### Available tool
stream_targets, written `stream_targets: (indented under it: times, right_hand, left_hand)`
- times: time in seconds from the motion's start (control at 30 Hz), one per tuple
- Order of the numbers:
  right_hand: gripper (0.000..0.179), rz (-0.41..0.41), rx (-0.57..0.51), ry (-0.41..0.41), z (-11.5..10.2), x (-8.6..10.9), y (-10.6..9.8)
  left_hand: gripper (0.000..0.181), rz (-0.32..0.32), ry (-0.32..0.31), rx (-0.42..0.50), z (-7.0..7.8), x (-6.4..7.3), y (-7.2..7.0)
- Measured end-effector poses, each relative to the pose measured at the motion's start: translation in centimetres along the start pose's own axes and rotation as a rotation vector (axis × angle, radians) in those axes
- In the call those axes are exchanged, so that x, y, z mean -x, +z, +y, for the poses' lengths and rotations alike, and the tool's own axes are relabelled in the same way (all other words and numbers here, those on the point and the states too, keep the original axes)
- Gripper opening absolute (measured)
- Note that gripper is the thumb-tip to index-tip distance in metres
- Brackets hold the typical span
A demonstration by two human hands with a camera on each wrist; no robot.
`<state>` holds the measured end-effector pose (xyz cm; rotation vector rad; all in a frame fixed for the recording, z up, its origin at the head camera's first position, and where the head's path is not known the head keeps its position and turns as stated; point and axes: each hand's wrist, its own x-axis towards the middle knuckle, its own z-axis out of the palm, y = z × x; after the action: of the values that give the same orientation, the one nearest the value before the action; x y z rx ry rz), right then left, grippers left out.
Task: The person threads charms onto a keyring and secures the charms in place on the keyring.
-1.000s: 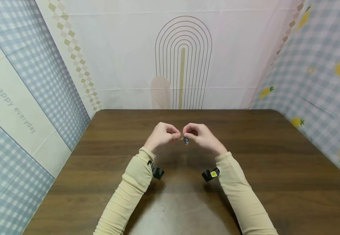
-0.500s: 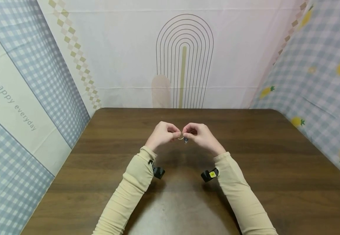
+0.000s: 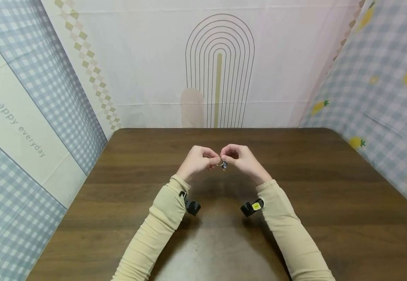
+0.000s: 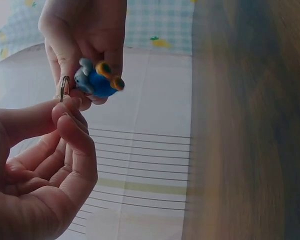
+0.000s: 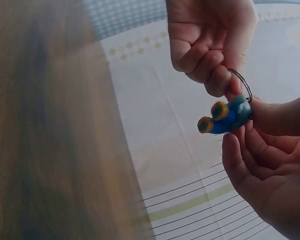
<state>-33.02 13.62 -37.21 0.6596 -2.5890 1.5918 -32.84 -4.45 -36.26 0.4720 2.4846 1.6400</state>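
Over the table, my two hands meet around a small keychain. Its metal split ring (image 5: 246, 85) is pinched between the thumb and fingers of my left hand (image 3: 199, 160). A little figure (image 4: 102, 84) hangs from the ring, with a blue body, a pale grey-blue head and two orange-rimmed round feet. My right hand (image 3: 241, 159) pinches the keychain where ring and figure join, its thumb at the figure's head in the right wrist view. Those fingertips hide the exact joint. The fingertips of both hands sit very close together.
The brown wooden table (image 3: 119, 218) spreads below both hands. A white patterned cloth (image 3: 147, 70) hangs behind its far edge, and checked cloths hang at left (image 3: 13, 195) and right (image 3: 382, 117). Each sleeved wrist carries a black camera (image 3: 192, 207).
My left fingertips have come slightly right, closer to the right hand. The ring shows between the hands, where one second ago only a thin bit showed. Both hands keep their pinch.
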Motion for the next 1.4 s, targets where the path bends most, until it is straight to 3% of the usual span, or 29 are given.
stream_targets:
  times: [0.3,0.47,0.63,0.77,1.13,1.4]
  right_hand:
    - [0.017,-0.044,-0.166,0.060,0.0,-0.1,-0.9]
    - [0.017,-0.028,-0.204,0.077,0.0,0.0,-1.1]
    - [0.013,-0.022,-0.282,0.078,0.4,0.2,-1.1]
    - [0.012,-0.022,-0.301,0.050,0.5,0.3,-1.0]
    - [0.009,-0.002,-0.312,0.033,0.4,0.5,-1.2]
    - [0.009,0.016,-0.305,0.016,0.5,0.6,-1.3]
  left_hand:
    - [0.014,-0.050,0.008,0.038,0.6,-0.2,-0.3]
    - [0.024,-0.065,0.001,0.178,0.5,-0.3,0.0]
    - [0.019,0.025,0.015,0.309,0.0,-0.4,0.5]
    - [0.017,0.063,0.031,0.310,-0.3,-0.3,0.6]
    - [0.022,-0.030,0.040,0.345,0.1,0.0,0.8]
    - [0.022,0.093,0.010,0.386,0.3,0.0,1.0]
